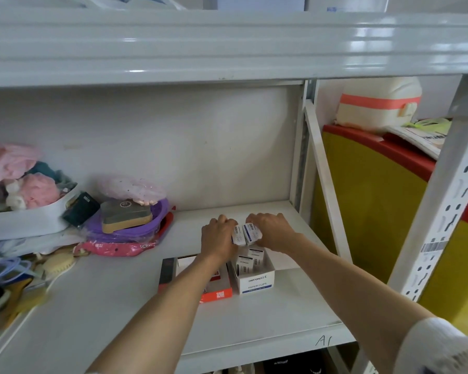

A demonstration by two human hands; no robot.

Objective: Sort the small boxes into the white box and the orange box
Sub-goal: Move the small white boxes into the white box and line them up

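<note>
Two small boxes (245, 234) | touching, one pinched in each grip | left hand (218, 238), right hand (272, 230) | above white box (256, 282)

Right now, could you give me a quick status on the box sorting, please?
Left hand and right hand each grip a small box, behind the white box. Orange box beside it. Nothing in the way.

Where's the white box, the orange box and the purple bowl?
white box (257, 282): head view, on its front wall with the blue print.
orange box (219, 295): head view, on its orange front wall near the code square.
purple bowl (157, 215): head view, on its right rim.
</note>
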